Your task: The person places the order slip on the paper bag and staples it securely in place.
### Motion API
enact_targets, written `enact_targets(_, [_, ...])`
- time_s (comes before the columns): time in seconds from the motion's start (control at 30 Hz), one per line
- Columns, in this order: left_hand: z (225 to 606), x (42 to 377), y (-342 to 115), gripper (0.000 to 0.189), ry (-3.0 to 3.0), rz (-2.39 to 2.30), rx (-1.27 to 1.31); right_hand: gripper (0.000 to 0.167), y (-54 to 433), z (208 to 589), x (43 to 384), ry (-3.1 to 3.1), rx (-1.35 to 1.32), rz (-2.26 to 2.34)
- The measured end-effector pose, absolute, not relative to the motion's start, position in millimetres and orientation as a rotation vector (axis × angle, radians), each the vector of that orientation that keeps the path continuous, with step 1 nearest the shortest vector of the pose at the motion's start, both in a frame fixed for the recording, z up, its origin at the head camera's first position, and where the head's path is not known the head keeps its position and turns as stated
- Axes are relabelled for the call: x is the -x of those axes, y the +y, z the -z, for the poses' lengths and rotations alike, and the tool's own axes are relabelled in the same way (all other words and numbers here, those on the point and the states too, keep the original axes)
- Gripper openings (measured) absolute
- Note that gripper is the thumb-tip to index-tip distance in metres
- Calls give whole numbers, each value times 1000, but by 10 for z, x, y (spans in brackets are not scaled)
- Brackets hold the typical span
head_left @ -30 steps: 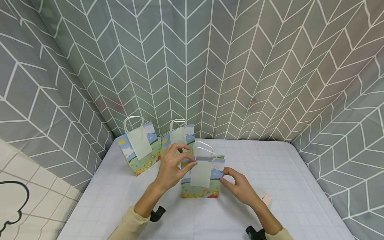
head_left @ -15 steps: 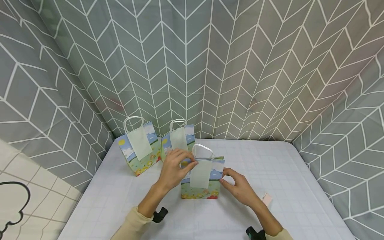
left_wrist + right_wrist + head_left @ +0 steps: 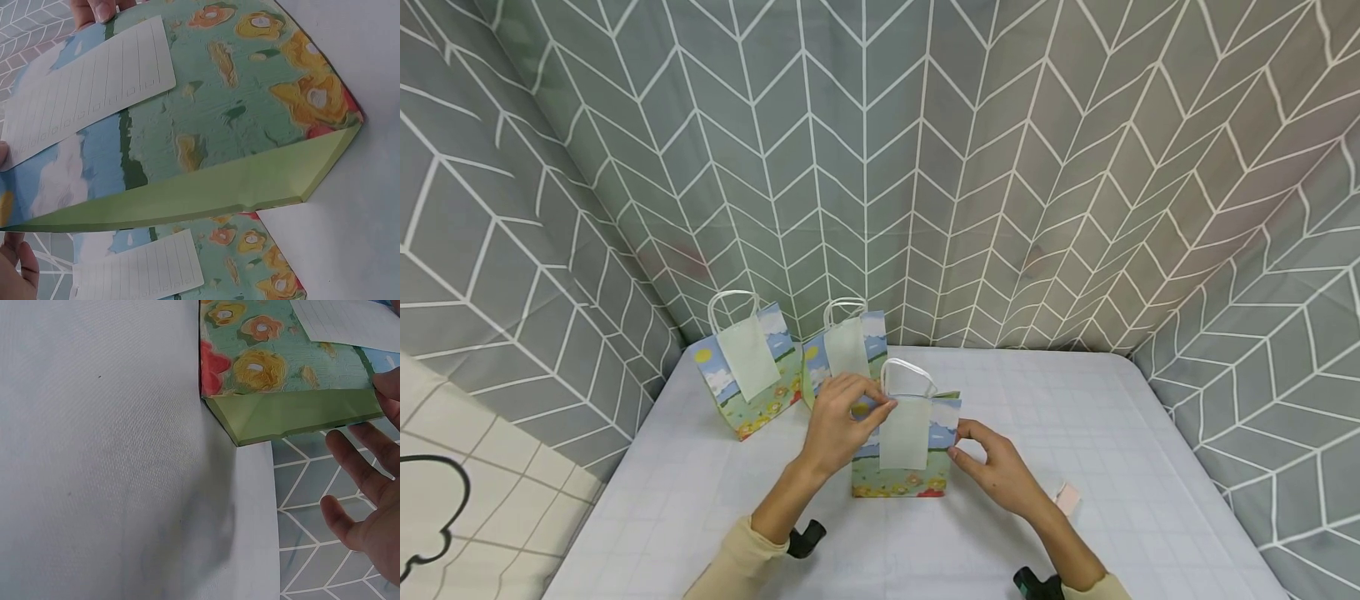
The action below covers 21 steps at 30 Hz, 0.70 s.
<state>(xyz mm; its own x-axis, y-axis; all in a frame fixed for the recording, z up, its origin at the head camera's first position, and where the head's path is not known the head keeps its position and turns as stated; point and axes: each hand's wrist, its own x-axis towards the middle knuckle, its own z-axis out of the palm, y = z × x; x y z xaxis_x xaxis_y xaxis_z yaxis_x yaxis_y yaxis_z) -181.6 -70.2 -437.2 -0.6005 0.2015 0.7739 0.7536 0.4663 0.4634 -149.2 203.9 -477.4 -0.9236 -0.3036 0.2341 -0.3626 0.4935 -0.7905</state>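
Observation:
A small paper gift bag with a painted flower-and-sky print stands upright on the table, its white handles raised. A white lined paper card lies against its front near the top. My left hand pinches the card's upper left corner between thumb and finger. On the bag's right side edge, my right hand grips with thumb and index finger; its other fingers are spread in the right wrist view. The left wrist view shows the card's ruled lines and the bag's green side panel.
Two matching bags with white cards stand behind, one at the far left and one directly behind my left hand. A small pale pink piece lies by my right forearm. A patterned curtain hangs behind the white-covered table.
My left hand has shifted slightly right and its fingers have drawn closer together. The card has straightened and moved slightly right on the bag. My right hand has hardly moved.

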Motion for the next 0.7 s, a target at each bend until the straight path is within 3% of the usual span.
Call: enact_targets(0.7, [4392, 1816, -691, 28, -2090, 1142, 725, 15, 2039, 4792, 1495, -2653, -598, -1413])
